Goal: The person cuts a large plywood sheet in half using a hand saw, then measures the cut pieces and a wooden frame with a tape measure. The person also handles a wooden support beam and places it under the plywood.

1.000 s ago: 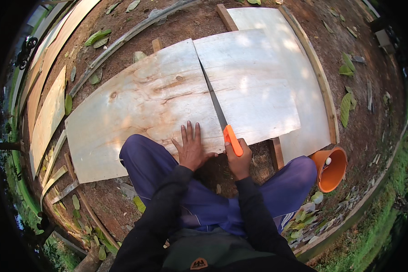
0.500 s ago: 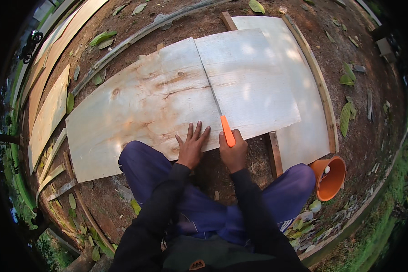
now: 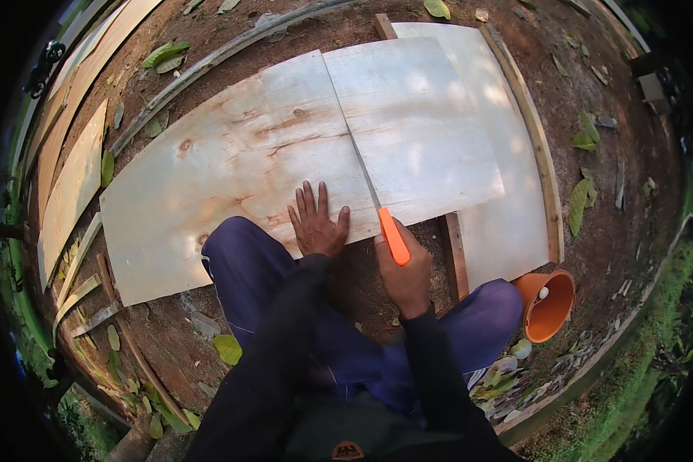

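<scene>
A pale plywood sheet with brown stains and knots lies across in front of my knees. A long cut runs through it from the far edge toward me. My right hand is wrapped round the orange handle of a hand saw, whose thin blade lies along the cut near the sheet's close edge. To the left of the saw, my left hand rests flat on the plywood with its fingers spread.
Beneath the sheet's right part lies another pale board, with a wooden batten along its far right side. An orange bucket lies tipped by my right knee. More plywood and wood strips are at the left, on leaf-strewn soil.
My right hand has drawn the saw back toward me, so more of the handle is past the sheet's edge. The left hand has shifted slightly on the plywood. The view has moved a little.
</scene>
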Demonstrator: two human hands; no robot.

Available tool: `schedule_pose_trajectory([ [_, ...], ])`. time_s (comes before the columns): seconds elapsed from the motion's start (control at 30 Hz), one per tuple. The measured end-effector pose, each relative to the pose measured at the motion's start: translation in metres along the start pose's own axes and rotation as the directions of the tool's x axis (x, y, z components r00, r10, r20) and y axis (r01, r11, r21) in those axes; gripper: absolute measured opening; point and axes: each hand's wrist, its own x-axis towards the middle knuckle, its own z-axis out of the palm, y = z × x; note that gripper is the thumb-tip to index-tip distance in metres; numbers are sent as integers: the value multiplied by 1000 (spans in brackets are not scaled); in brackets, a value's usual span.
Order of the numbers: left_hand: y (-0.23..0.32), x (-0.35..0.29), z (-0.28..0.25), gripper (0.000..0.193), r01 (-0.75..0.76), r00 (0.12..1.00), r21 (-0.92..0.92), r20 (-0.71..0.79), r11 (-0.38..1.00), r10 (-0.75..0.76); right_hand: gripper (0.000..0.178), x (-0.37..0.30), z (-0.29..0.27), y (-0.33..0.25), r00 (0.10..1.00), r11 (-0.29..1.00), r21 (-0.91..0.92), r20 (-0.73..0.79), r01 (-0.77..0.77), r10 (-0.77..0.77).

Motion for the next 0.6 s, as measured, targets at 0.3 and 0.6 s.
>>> schedule_pose_trajectory([
  [0.3,10,1,-3,75,-38,996,139,87,989,26,41,-90,-84,-33,984,984,-90,77,-153,160],
  [0.6,9,0,-7,75,-31,997,106,75,994,23,43,-15,-31,-7,988,989,-69,78,-127,133],
])
